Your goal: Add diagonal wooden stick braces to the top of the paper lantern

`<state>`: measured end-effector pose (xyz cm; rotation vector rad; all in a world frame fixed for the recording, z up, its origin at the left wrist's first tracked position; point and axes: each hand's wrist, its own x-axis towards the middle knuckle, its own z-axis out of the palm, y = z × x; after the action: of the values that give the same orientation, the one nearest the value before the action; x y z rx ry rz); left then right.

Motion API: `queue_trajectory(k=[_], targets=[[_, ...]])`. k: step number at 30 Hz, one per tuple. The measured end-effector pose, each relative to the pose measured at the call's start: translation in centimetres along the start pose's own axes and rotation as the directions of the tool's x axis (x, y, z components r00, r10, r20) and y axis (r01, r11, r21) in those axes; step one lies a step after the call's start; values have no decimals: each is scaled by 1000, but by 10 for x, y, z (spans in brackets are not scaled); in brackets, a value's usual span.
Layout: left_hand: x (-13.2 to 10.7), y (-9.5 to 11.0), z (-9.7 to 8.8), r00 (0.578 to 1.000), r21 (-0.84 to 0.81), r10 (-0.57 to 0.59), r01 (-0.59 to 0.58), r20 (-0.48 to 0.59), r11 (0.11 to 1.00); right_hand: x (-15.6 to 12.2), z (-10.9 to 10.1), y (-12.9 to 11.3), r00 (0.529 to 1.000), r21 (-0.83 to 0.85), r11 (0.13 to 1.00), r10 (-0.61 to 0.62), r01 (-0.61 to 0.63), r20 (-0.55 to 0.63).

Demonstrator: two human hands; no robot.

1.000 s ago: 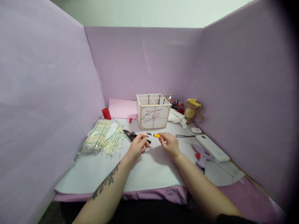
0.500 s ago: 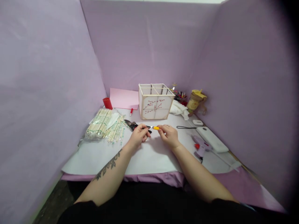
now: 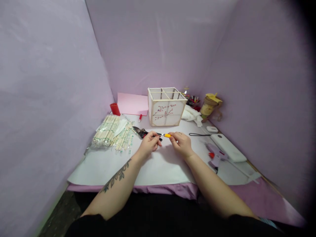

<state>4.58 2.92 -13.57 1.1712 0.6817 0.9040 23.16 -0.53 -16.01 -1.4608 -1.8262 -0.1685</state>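
Observation:
Both my hands hold one slim, pen-like thing with a yellow end (image 3: 167,135) and a darker, partly hidden other end. My left hand (image 3: 149,144) is closed round its dark end. Fingers of my right hand (image 3: 182,144) pinch the yellow end. Pruning shears (image 3: 139,132) with dark blades lie beside and partly behind my left hand. Just beyond the hands stands an open-topped box frame (image 3: 168,113) of thin sticks with pale panels. Its front panel bears a painted branch with red blossoms.
To the left lie packs of wrapped chopsticks (image 3: 106,131), a red cup-like thing (image 3: 115,109), a red marker (image 3: 140,118) and pink sheet (image 3: 132,103). On the right are a lilac glue gun (image 3: 216,154), white power bank (image 3: 228,147), small white case (image 3: 212,129) and yellow-topped cup (image 3: 209,105).
The view has shifted slightly, so the things on the table appear a little farther right. My hands keep nearly the same grip on the pen-like thing.

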Motion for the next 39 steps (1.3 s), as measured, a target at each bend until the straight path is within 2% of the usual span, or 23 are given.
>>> queue_trajectory(k=[12,17,22,24,29,34,39], targets=[[-7,16,1,993,-93,-116,116,11,989,3,5,0,999,-32,998,47,-48,-25],[-10,23,-2,994,-126,-112,111,-2,986,7,8,3,993,-53,992,114,-115,-30],[-9,31,-13,998,-168,-45,38,-41,985,13,-3,14,960,-109,960,241,-257,-143],[-5,29,-14,997,-179,-30,17,-71,984,13,-3,9,964,-105,965,222,-239,-149],[-1,16,-7,994,-140,-41,26,-100,990,6,6,-10,991,-53,991,121,-124,-66],[-4,13,0,993,-68,-21,13,-117,998,0,1,-13,998,-18,998,62,-62,-5],[-6,13,2,996,-3,-25,24,-91,1000,2,-1,-15,999,-19,999,33,-33,-6]])
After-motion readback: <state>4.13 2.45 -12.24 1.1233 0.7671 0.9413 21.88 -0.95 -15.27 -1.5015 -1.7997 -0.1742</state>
